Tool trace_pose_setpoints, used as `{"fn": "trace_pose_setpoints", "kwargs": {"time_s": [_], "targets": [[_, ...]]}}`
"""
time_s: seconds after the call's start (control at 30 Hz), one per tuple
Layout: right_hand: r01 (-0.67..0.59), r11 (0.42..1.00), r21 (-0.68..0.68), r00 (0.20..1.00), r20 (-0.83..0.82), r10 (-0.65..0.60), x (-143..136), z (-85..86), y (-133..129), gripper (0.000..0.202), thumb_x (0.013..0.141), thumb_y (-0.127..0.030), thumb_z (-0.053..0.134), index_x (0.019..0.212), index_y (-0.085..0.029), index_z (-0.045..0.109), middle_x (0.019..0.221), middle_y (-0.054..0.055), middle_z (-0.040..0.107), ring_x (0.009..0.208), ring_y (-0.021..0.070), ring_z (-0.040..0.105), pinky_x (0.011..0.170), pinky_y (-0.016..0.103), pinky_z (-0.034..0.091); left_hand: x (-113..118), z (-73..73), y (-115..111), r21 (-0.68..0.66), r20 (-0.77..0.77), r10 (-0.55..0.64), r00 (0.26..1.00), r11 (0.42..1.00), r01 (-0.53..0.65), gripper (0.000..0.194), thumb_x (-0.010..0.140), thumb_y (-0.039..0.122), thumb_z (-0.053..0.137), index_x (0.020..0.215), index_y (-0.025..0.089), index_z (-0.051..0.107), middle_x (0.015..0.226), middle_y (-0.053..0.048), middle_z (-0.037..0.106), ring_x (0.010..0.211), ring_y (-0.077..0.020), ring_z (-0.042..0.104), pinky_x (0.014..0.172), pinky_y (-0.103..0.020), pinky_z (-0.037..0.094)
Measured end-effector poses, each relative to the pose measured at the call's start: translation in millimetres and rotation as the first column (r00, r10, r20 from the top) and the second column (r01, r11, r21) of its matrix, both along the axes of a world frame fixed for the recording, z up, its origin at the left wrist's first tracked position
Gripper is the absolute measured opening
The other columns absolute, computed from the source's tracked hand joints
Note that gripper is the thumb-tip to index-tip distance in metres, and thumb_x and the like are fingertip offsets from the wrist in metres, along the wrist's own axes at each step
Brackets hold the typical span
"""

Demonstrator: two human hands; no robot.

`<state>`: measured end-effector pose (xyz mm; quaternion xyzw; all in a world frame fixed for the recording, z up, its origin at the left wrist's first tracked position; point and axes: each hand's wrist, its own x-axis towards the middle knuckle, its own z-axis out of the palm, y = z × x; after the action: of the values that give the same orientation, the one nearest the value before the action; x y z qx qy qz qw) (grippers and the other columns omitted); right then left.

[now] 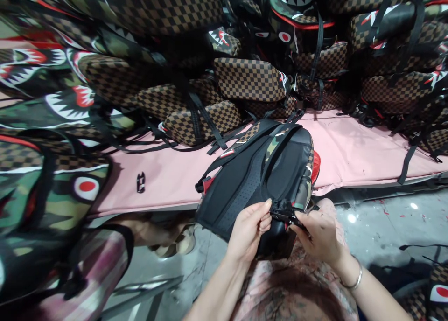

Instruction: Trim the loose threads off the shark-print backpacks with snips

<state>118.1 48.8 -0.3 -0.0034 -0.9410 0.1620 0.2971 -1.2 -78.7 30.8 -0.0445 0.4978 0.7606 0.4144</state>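
Observation:
A backpack (241, 185) with a black padded back panel and camouflage and checkered sides lies tilted over the table's front edge, toward my lap. My left hand (250, 227) is closed in a pinch on a black strap (276, 206) at the backpack's lower part. My right hand (320, 232) is closed around black thread snips (289, 217), with their blades pointing left at the strap, close to my left fingertips. Whether the blades touch the strap I cannot tell. A small black tool (140, 182), similar in shape to snips, lies on the table to the left.
The pink-covered table (350, 143) carries piles of checkered and camouflage backpacks (252, 78) along its back. Loose straps hang forward. At left, more backpacks (84, 185) stand close by, beside a person's leg (150, 230). Another bag (439, 288) is at lower right; scraps litter the floor.

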Motion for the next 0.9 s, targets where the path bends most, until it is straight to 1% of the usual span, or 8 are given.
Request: {"fn": "trace_pose_setpoints", "kwargs": {"time_s": [0.2, 0.43, 0.6, 0.8, 0.87, 0.9], "targets": [[0.013, 1.0, 0.02, 1.0, 0.023, -0.014, 0, 5.5, 1, 0.028, 0.091, -0.033, 0.04, 0.098, -0.014, 0.06, 0.061, 0.003, 0.054, 0.058, 0.015, 0.047, 0.055, 0.027, 0.028, 0, -4.1, 0, 0.003, -0.016, -0.02, 1.0, 1.0, 0.02, 0.044, 0.06, 0.034, 0.074, 0.052, 0.016, 0.035, 0.046, 0.01, 0.028, 0.04, -0.0008, 0.025, 0.038, -0.015, 0.018], [-0.025, 0.999, -0.027, 1.0, 0.001, 0.025, 3, 8.0, 2, 0.029, 0.092, -0.033, 0.039, 0.097, -0.013, 0.058, 0.063, 0.003, 0.056, 0.057, 0.015, 0.046, 0.055, 0.027, 0.028, -1, -6.7, -1, 0.018, 0.007, -0.01, 1.0, 1.0, 0.01, 0.042, 0.061, 0.032, 0.075, 0.053, 0.015, 0.037, 0.046, 0.01, 0.029, 0.04, -0.0009, 0.026, 0.038, -0.015, 0.02], [0.025, 0.998, 0.06, 0.999, 0.035, -0.027, -1, 14.5, 1, 0.032, 0.093, -0.033, 0.036, 0.097, -0.013, 0.06, 0.061, 0.003, 0.054, 0.058, 0.0157, 0.046, 0.055, 0.028, 0.027, 1, -6.3, -1, 0.013, -0.005, -0.027, 1.0, 1.0, 0.027, 0.042, 0.062, 0.033, 0.074, 0.052, 0.015, 0.037, 0.046, 0.009, 0.03, 0.04, -0.001, 0.026, 0.038, -0.015, 0.02], [0.003, 0.986, 0.168, 1.0, 0.02, -0.006, -5, 17.3, 2, 0.029, 0.092, -0.031, 0.038, 0.097, -0.013, 0.061, 0.059, 0.002, 0.052, 0.055, 0.0145, 0.045, 0.053, 0.029, 0.025, 2, -7.0, -1, -0.003, -0.013, -0.04, 0.999, 0.999, 0.04, 0.041, 0.063, 0.034, 0.072, 0.053, 0.015, 0.038, 0.046, 0.009, 0.03, 0.041, -0.0012, 0.026, 0.038, -0.015, 0.021], [-0.014, 0.985, 0.172, 0.999, 0.031, 0.009, -5, 18.6, 3, 0.028, 0.092, -0.03, 0.04, 0.097, -0.014, 0.062, 0.057, 0.001, 0.052, 0.054, 0.0141, 0.044, 0.053, 0.029, 0.025, 1, -8.1, -1, -0.007, -0.014, -0.041, 0.999, 0.999, 0.041, 0.041, 0.063, 0.035, 0.072, 0.053, 0.015, 0.038, 0.046, 0.009, 0.03, 0.041, -0.0013, 0.026, 0.039, -0.015, 0.021], [-0.022, 0.989, 0.148, 0.999, 0.046, 0.016, -5, 19.6, 3, 0.027, 0.091, -0.03, 0.041, 0.098, -0.014, 0.062, 0.057, 0.001, 0.052, 0.054, 0.0139, 0.045, 0.053, 0.028, 0.026, 1, -8.6, -1, -0.008, -0.015, -0.042, 0.999, 0.999, 0.042, 0.041, 0.064, 0.035, 0.072, 0.053, 0.015, 0.038, 0.047, 0.009, 0.03, 0.041, -0.0014, 0.026, 0.039, -0.015, 0.021]]}}
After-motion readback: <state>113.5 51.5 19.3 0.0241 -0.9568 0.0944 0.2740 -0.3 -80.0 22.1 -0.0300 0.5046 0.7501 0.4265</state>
